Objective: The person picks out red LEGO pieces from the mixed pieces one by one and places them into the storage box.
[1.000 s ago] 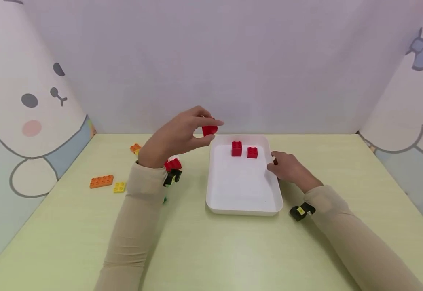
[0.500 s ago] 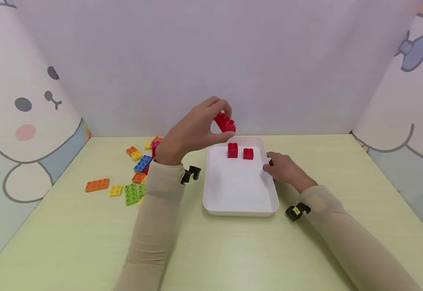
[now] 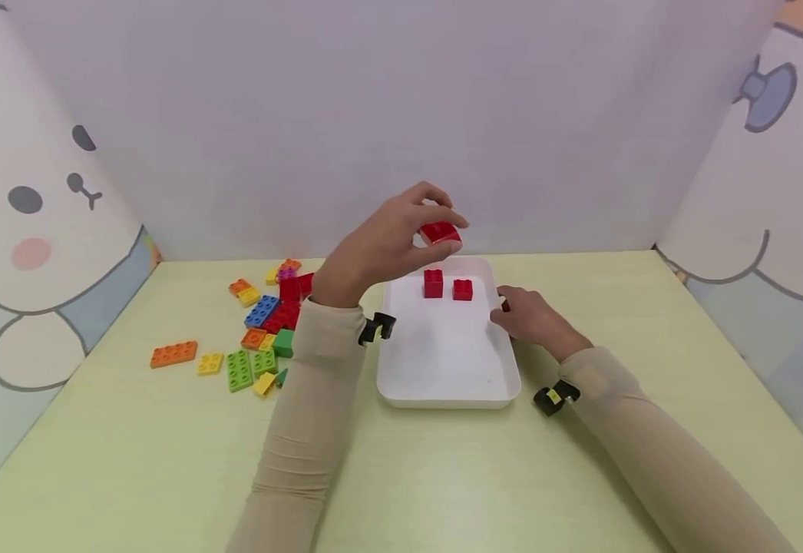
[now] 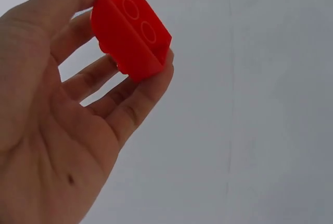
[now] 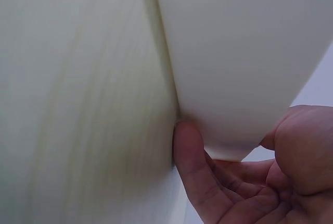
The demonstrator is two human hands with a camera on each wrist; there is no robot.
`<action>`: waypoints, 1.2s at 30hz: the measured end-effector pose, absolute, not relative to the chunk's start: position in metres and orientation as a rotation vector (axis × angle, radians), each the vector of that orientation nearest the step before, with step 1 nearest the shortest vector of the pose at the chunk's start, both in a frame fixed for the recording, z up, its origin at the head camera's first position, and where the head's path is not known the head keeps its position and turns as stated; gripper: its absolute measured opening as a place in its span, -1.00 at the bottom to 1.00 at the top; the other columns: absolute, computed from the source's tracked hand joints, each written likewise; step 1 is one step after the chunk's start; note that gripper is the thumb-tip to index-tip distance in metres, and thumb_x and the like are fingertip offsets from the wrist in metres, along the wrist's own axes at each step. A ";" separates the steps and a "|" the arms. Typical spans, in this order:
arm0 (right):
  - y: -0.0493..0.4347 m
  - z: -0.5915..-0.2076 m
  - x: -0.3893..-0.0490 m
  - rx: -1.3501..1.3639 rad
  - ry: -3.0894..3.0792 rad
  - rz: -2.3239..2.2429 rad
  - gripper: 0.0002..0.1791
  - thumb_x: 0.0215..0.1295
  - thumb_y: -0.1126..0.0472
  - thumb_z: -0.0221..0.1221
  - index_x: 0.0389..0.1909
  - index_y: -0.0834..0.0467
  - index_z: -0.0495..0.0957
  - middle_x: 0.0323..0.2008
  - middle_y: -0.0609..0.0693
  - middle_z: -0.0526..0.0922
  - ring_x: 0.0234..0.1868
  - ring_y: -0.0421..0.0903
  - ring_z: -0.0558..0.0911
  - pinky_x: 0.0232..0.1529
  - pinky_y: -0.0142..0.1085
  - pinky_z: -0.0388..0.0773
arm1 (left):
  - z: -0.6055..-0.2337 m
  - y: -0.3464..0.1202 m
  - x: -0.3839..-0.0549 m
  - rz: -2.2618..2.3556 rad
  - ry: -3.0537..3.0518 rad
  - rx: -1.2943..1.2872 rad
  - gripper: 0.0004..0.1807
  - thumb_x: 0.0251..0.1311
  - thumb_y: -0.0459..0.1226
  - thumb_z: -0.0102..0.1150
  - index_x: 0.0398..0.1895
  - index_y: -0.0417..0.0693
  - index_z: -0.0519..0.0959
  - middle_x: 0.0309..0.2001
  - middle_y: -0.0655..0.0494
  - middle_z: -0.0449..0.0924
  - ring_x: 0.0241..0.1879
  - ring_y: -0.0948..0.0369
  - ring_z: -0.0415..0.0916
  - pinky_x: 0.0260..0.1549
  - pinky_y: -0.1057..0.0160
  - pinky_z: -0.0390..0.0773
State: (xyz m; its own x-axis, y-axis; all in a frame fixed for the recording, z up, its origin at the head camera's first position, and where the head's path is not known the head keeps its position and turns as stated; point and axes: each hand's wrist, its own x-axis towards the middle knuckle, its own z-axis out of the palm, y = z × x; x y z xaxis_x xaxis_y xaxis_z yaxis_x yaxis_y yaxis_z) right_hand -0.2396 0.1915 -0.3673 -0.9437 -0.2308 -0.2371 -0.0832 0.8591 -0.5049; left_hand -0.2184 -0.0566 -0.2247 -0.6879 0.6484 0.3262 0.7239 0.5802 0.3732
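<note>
My left hand (image 3: 391, 242) pinches a red toy building brick (image 3: 441, 233) between thumb and fingers, raised over the far end of a white tray (image 3: 446, 361). Up close in the left wrist view, the brick (image 4: 138, 31) is tilted, its hollow underside with two round tubes showing. Two more red bricks, a taller one (image 3: 433, 284) and a shorter one (image 3: 463, 289), stand apart inside the tray near its far wall. At the tray's right side my right hand (image 3: 534, 316) grips the rim, thumb above; in the right wrist view a finger (image 5: 190, 148) touches the outer wall near the table.
Loose bricks in several colours lie left of the tray: an orange one (image 3: 173, 354) farthest out, a light green one (image 3: 239, 370), a blue one (image 3: 262, 311) and a red group (image 3: 282, 315) partly behind my left arm. A pale curtain (image 3: 401, 115) hangs behind the table (image 3: 429, 476).
My left hand has carried the red brick rightward from the tray's left edge to above its far end, turning it. Loose bricks behind the left arm have come into view. The right hand stays on the rim.
</note>
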 end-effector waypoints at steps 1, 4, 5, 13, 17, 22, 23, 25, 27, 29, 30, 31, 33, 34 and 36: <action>0.190 -0.367 -0.240 -0.239 2.744 -0.725 -0.40 0.50 0.17 -0.01 0.44 0.38 0.20 0.08 0.34 0.55 -0.10 0.12 0.58 -0.08 -0.07 0.59 | -0.226 -0.057 -0.220 -0.735 -2.647 -1.178 -0.66 0.41 -0.16 0.22 0.18 -0.01 0.64 0.22 0.04 0.42 -0.05 0.23 0.52 -0.01 0.34 0.55; 0.187 -0.366 -0.239 -0.235 2.742 -0.728 -0.39 0.50 0.17 -0.01 0.46 0.37 0.19 0.09 0.34 0.54 -0.10 0.12 0.58 -0.07 -0.07 0.59 | -0.229 -0.054 -0.224 -0.726 -2.609 -1.212 -0.68 0.47 -0.18 0.13 0.19 -0.02 0.64 0.20 0.05 0.47 0.02 0.22 0.50 0.01 0.33 0.52; 0.187 -0.366 -0.239 -0.237 2.741 -0.732 -0.39 0.50 0.17 -0.01 0.45 0.37 0.19 0.08 0.33 0.55 -0.11 0.12 0.58 -0.07 -0.07 0.59 | -0.230 -0.052 -0.225 -0.723 -2.594 -1.213 -0.68 0.48 -0.18 0.11 0.19 -0.02 0.63 0.19 0.05 0.49 0.05 0.21 0.49 0.02 0.32 0.51; 0.183 -0.366 -0.234 -0.244 2.730 -0.751 -0.42 0.50 0.16 0.01 0.42 0.36 0.23 0.08 0.32 0.56 -0.08 0.14 0.58 -0.01 -0.03 0.60 | -0.237 -0.027 -0.236 -0.755 -2.605 -1.307 -0.69 0.49 -0.17 0.12 0.17 -0.04 0.62 0.12 0.08 0.52 0.05 0.20 0.45 0.03 0.35 0.47; 0.181 -0.364 -0.234 -0.219 2.735 -0.743 -0.41 0.50 0.16 0.01 0.44 0.35 0.21 0.09 0.33 0.56 -0.06 0.14 0.58 0.00 -0.02 0.59 | -0.241 -0.021 -0.240 -0.699 -2.731 -1.277 -0.64 0.44 -0.17 0.19 0.24 -0.02 0.56 0.11 0.10 0.51 0.05 0.23 0.45 0.04 0.40 0.47; 0.177 -0.361 -0.235 -0.182 2.711 -0.745 -0.38 0.51 0.15 0.01 0.48 0.33 0.17 0.14 0.33 0.53 -0.04 0.14 0.57 0.00 -0.04 0.62 | -0.246 -0.029 -0.243 -0.630 -2.905 -1.115 -0.66 0.32 -0.19 0.33 0.14 0.02 0.61 0.12 0.12 0.51 0.07 0.23 0.44 -0.02 0.39 0.54; 0.176 -0.361 -0.235 -0.176 2.706 -0.746 -0.38 0.51 0.15 0.01 0.48 0.32 0.17 0.14 0.33 0.53 -0.04 0.14 0.57 0.00 -0.05 0.62 | -0.248 -0.031 -0.244 -0.621 -2.935 -1.092 -0.67 0.31 -0.20 0.34 0.12 0.02 0.62 0.12 0.13 0.51 0.08 0.23 0.44 -0.03 0.38 0.54; 0.175 -0.362 -0.236 -0.172 2.704 -0.746 -0.38 0.50 0.16 0.01 0.48 0.32 0.17 0.14 0.33 0.53 -0.05 0.14 0.57 -0.01 -0.06 0.62 | -0.251 -0.033 -0.244 -0.608 -2.981 -1.060 -0.64 0.28 -0.21 0.37 0.13 0.04 0.62 0.11 0.13 0.52 0.07 0.22 0.43 -0.05 0.37 0.56; 0.173 -0.362 -0.237 -0.171 2.704 -0.747 -0.37 0.50 0.16 0.02 0.48 0.32 0.17 0.14 0.33 0.53 -0.05 0.14 0.57 0.00 -0.06 0.62 | -0.254 -0.035 -0.244 -0.598 -3.011 -1.057 -0.61 0.27 -0.23 0.39 0.16 0.04 0.60 0.07 0.13 0.52 0.05 0.21 0.44 -0.07 0.36 0.57; 0.172 -0.363 -0.237 -0.176 2.706 -0.749 -0.37 0.50 0.16 0.02 0.48 0.33 0.17 0.14 0.34 0.53 -0.04 0.15 0.57 0.00 -0.04 0.63 | -0.259 -0.034 -0.245 -0.592 -3.030 -1.072 -0.57 0.26 -0.25 0.39 0.19 0.03 0.57 0.05 0.12 0.52 0.02 0.21 0.44 -0.09 0.35 0.58; 0.172 -0.363 -0.236 -0.182 2.707 -0.751 -0.37 0.50 0.16 0.02 0.47 0.34 0.17 0.14 0.34 0.53 -0.05 0.15 0.58 0.00 -0.04 0.63 | -0.261 -0.034 -0.245 -0.586 -3.035 -1.087 -0.56 0.25 -0.26 0.39 0.20 0.02 0.56 0.04 0.12 0.51 0.01 0.21 0.44 -0.10 0.35 0.57; 0.172 -0.363 -0.236 -0.184 2.708 -0.754 -0.38 0.50 0.16 0.02 0.47 0.33 0.18 0.13 0.33 0.54 -0.05 0.14 0.58 -0.01 -0.05 0.63 | -0.264 -0.034 -0.245 -0.576 -3.043 -1.104 -0.55 0.25 -0.27 0.40 0.20 0.02 0.56 0.04 0.12 0.51 0.01 0.21 0.44 -0.10 0.35 0.57; 0.172 -0.364 -0.236 -0.197 2.709 -0.761 -0.40 0.50 0.16 0.01 0.46 0.34 0.20 0.10 0.33 0.55 -0.09 0.13 0.59 -0.04 -0.07 0.63 | -0.270 -0.033 -0.245 -0.561 -3.062 -1.131 -0.54 0.24 -0.28 0.40 0.20 0.02 0.56 0.03 0.12 0.50 0.01 0.21 0.43 -0.09 0.36 0.55; 0.173 -0.364 -0.236 -0.206 2.712 -0.761 -0.41 0.50 0.17 0.00 0.45 0.35 0.20 0.08 0.32 0.56 -0.10 0.12 0.59 -0.07 -0.08 0.63 | -0.272 -0.032 -0.245 -0.554 -3.071 -1.141 -0.54 0.23 -0.29 0.41 0.20 0.02 0.56 0.04 0.12 0.50 0.02 0.21 0.43 -0.09 0.36 0.55; 0.173 -0.364 -0.236 -0.218 2.714 -0.767 -0.43 0.51 0.17 -0.01 0.43 0.35 0.22 0.04 0.31 0.58 -0.14 0.10 0.59 -0.11 -0.11 0.61 | -0.278 -0.030 -0.245 -0.536 -3.098 -1.152 -0.53 0.23 -0.29 0.41 0.21 0.03 0.56 0.04 0.14 0.50 0.02 0.22 0.42 -0.08 0.37 0.53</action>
